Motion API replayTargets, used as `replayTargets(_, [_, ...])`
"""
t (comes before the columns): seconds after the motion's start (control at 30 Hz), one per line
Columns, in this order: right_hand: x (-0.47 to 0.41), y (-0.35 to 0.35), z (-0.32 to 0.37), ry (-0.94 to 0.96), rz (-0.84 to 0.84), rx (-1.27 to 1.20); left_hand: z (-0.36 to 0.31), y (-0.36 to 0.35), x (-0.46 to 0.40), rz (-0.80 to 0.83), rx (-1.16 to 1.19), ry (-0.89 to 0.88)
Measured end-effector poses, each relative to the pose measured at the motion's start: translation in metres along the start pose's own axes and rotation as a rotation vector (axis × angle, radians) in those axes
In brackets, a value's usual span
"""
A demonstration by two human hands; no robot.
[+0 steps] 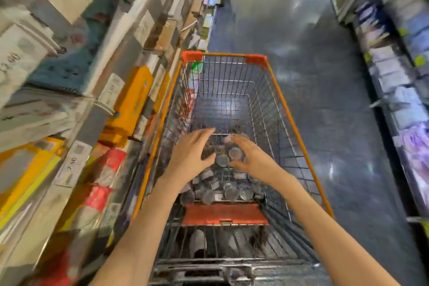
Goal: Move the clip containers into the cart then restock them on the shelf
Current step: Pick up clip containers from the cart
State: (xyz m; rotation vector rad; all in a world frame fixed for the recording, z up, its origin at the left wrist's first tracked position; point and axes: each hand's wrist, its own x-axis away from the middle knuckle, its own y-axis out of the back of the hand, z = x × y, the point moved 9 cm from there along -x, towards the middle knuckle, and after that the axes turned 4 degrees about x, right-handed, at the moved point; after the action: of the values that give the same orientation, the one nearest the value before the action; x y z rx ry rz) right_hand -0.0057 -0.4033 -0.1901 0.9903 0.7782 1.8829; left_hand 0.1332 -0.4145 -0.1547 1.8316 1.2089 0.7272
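A person reaches both bare arms into an orange-rimmed wire shopping cart standing in a dark-floored shop aisle. The small round clear plastic clip containers lie in a heap on the cart's wire bottom at the near end, just beyond the folded orange child-seat flap. The left hand is spread, fingers straight, hovering over the left side of the heap and holding nothing. The right hand has its fingers and thumb curled round a couple of containers at the top of the pile — motion blur hides how many. Stocked shelves of stationery with price tags run close along the cart's left side; another shelving run stands well apart on the right.
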Motion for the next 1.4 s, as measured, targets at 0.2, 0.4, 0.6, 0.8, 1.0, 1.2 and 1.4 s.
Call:
replayTargets(0.2, [-0.020,-0.071,-0.040,-0.065,0.112,-0.014,0.038,-0.072,-0.005,0.167,0.036,0.058])
replayTargets(0.4, [-0.056,-0.151,-0.078,-0.111,0.294,-0.018,0.078,-0.138,-0.010,0.320,0.070,0.143])
replayTargets(0.6, [-0.080,-0.222,-0.114,-0.132,0.415,-0.021,0.121,-0.206,0.008,0.405,0.117,0.307])
replayTargets(0.8, [-0.102,-0.274,-0.140,-0.138,0.464,-0.020,0.146,-0.242,0.016,0.430,0.184,0.359])
replayTargets(1.0, [-0.120,-0.302,-0.154,-0.093,0.477,0.070,0.169,-0.261,0.020,0.441,0.228,0.451])
replayTargets(1.2, [-0.133,-0.323,-0.156,-0.123,0.453,0.009,0.185,-0.259,0.017,0.432,0.166,0.461])
replayTargets(1.4, [-0.136,-0.326,-0.166,-0.211,0.360,-0.164,0.184,-0.258,0.022,0.402,0.192,0.428])
